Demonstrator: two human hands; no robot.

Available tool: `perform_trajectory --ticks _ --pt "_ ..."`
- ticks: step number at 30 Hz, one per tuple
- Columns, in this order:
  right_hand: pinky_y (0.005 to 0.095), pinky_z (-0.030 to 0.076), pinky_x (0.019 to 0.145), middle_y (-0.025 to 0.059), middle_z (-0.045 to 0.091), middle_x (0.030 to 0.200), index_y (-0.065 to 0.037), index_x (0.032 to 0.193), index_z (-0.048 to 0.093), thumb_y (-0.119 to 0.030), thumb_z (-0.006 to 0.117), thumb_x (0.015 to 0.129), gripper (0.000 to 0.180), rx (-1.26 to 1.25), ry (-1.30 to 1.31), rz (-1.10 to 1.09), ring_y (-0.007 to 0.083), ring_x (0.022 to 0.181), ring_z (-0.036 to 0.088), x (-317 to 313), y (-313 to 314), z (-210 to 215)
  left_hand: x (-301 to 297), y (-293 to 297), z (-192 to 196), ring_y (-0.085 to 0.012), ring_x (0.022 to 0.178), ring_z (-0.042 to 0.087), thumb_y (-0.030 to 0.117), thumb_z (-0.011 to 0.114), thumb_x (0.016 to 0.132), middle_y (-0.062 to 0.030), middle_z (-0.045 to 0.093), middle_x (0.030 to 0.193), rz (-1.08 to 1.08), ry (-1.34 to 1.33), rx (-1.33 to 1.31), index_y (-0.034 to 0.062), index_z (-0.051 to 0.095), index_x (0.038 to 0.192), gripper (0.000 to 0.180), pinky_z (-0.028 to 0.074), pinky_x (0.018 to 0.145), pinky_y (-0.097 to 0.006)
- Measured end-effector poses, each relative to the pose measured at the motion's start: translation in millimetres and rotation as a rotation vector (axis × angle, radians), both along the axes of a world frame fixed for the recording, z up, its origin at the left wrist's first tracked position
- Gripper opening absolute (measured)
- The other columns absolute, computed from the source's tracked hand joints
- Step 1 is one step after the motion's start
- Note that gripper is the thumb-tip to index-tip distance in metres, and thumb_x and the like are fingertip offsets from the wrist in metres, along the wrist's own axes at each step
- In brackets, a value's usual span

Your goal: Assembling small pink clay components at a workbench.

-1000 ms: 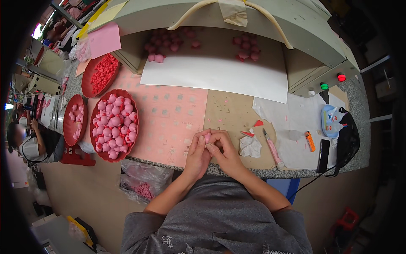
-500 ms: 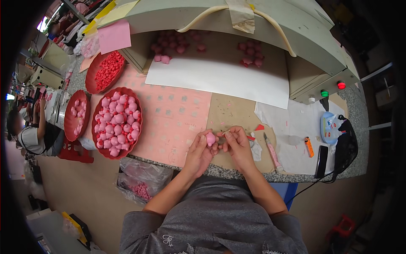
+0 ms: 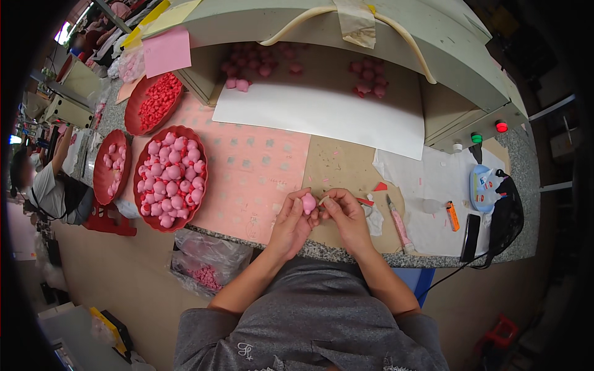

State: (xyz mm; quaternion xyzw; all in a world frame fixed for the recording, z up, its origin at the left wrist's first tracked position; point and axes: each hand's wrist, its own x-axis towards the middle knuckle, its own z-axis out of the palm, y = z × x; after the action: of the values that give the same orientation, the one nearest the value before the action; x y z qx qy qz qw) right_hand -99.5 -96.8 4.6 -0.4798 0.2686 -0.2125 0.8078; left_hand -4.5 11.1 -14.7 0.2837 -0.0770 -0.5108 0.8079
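1. The left hand (image 3: 294, 216) is curled, thumb and fingers closed around a pink figure (image 3: 308, 203), which sits above the right edge of the pink mat (image 3: 226, 213).
2. The right hand (image 3: 344, 217) is just right of the mat, thumb and forefinger pinched on a pale bit (image 3: 322, 201), too small to identify; its tip points toward the figure.
3. Right of the mat, near the right hand, lie a crumpled tissue (image 3: 375, 221) and a red scrap (image 3: 380, 186).
4. Farther right of the mat are a knife (image 3: 399, 224), an orange case (image 3: 453, 216), a phone (image 3: 471, 237), a blue tray (image 3: 479, 191) and a black bag (image 3: 506, 213).
5. At the mat's left edge stands a red bowl (image 3: 180, 131) heaped with pink and red figures; left of it, a second bowl (image 3: 101, 187) holds a few pink pieces.
6. By the mat's far left corner, a third bowl (image 3: 130, 114) holds small red parts.
7. Beyond the mat, a white sheet (image 3: 322, 120) runs into a grey housing (image 3: 427, 34), with clusters of pink figures inside.
8. Below the mat's near edge, under the counter (image 3: 328, 251), is a clear bag (image 3: 216, 250) with pink bits.
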Motion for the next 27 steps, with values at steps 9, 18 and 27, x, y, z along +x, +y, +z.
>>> perform_trajectory --ticks 9,18,27 --pt "0.0221 0.047 0.06 0.0038 0.055 0.086 -0.001 0.1 0.052 -0.008 0.053 0.093 0.01 -0.109 0.062 0.076 0.0081 0.069 0.055 14 3 9 -6 -2 -5 -0.0123 0.084 0.043 0.026 0.041 0.1 -0.0004 0.045 0.095 0.034 -0.156 0.023 0.0093 0.045 0.124 0.029 0.039 0.076 -0.028" --pt "0.0205 0.045 0.056 0.0025 0.052 0.086 -0.002 0.095 0.056 -0.009 0.057 0.091 0.008 -0.248 0.062 -0.058 0.0069 0.066 0.054 18 17 6 -6 -4 -1 -0.01 0.083 0.041 0.025 0.042 0.1 0.001 0.045 0.094 0.066 -0.06 0.074 0.0089 0.045 0.123 0.029 0.037 0.074 -0.026" --pt "0.0198 0.043 0.052 0.001 0.054 0.078 -0.004 0.097 0.053 -0.01 0.055 0.093 0.008 -0.517 0.037 -0.072 0.0061 0.063 0.053 18 20 -4 -11 -7 2 -0.0101 0.08 0.041 0.026 0.042 0.099 0.0001 0.046 0.093 0.119 -0.047 0.141 0.0091 0.045 0.121 0.028 0.037 0.072 -0.025"
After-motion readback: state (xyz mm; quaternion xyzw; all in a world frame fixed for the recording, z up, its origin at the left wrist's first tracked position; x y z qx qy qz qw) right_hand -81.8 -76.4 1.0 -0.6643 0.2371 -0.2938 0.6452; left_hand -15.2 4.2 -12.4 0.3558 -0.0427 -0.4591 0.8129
